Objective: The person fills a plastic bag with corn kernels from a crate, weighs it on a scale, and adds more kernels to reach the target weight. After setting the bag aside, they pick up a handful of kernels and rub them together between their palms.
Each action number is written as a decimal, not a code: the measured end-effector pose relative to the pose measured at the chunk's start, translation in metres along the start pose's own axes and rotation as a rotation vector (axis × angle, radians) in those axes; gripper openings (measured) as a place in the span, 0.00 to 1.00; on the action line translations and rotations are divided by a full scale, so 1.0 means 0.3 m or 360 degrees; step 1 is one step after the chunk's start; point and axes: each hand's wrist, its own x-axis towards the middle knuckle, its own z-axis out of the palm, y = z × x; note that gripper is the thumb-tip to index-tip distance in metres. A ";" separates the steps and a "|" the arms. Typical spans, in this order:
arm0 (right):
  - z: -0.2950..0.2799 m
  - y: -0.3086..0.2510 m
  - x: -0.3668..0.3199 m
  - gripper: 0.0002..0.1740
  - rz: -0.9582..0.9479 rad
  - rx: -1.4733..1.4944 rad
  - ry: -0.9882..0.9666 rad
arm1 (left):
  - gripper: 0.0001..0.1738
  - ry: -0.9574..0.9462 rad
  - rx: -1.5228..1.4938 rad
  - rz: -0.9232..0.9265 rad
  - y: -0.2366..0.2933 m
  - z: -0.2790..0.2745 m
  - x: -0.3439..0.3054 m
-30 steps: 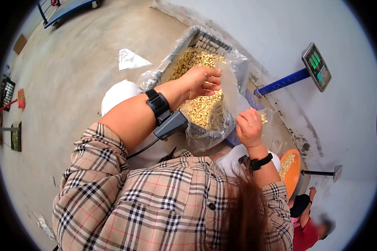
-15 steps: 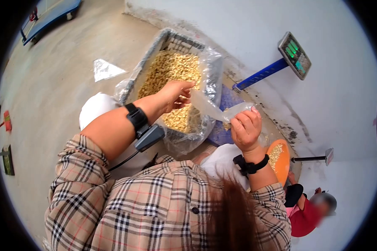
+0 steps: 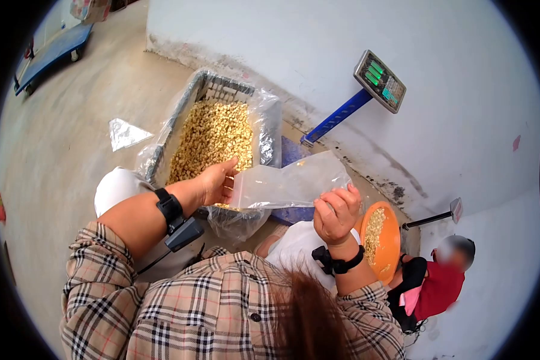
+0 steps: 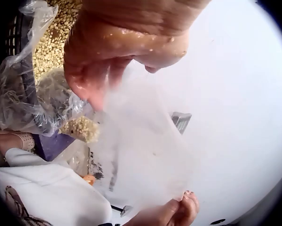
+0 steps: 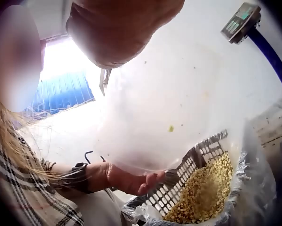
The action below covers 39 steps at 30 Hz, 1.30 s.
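Bag [image 3: 291, 183], translucent, stretches between the two hands, its left end above the near right side of the crate [image 3: 225, 91] and its other end out to the right. The right hand [image 3: 338, 213] is clamped on that right end, fingers curled on the plastic. The left hand [image 3: 218, 182] touches the left end; the bag partly covers its fingers, so I cannot tell whether they pinch it. A few specks [image 5: 171, 128] show on the bag. Yellow bits [image 3: 213, 135] lie heaped in the crate, within a clear liner [image 3: 267, 129] that drapes over its sides. To the far right, a scale [image 3: 380, 81] with green digits stands on a blue post. To the near right, a basin [image 3: 391, 240] of pale bits sits near a person [image 3: 441, 288] in red. At far left is a trolley [image 3: 54, 57]; nearer, left of the crate, lies a sheet [image 3: 127, 134].
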 end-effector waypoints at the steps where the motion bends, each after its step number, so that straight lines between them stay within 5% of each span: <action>1: -0.002 0.003 -0.011 0.11 0.0024 0.0001 -0.0012 | 0.25 -0.0085 -0.0044 0.0010 0.001 0.017 -0.009; 6: -0.023 -0.009 -0.078 0.11 0.0129 -0.0001 -0.0096 | 0.21 -0.0283 -0.0235 0.0195 -0.003 0.031 -0.006; 12: 0.018 0.045 -0.131 0.11 0.0484 0.0292 -0.0516 | 0.21 -0.0103 0.0101 0.0694 0.010 0.063 -0.005; 19: 0.044 0.097 -0.089 0.21 0.1799 0.1660 -0.0556 | 0.15 0.0089 0.1248 0.1219 -0.004 0.188 0.043; 24: 0.118 0.109 -0.136 0.28 0.1615 0.1606 -0.0531 | 0.12 -0.0014 0.1569 0.1604 -0.023 0.357 0.101; 27: 0.137 0.137 -0.176 0.27 0.1738 0.1677 -0.0414 | 0.12 -0.0039 0.1717 0.1345 0.001 0.438 0.092; 32: 0.128 0.197 -0.236 0.16 0.1833 0.1483 -0.0036 | 0.21 -0.0094 0.1418 0.1331 -0.007 0.474 0.146; 36: 0.083 0.267 -0.257 0.14 0.2176 0.1771 -0.0152 | 0.27 -0.0005 0.1493 0.1162 0.016 0.510 0.124; 39: 0.106 0.296 -0.315 0.14 0.2024 0.1525 -0.0140 | 0.29 0.0048 0.1840 0.1209 0.009 0.484 0.141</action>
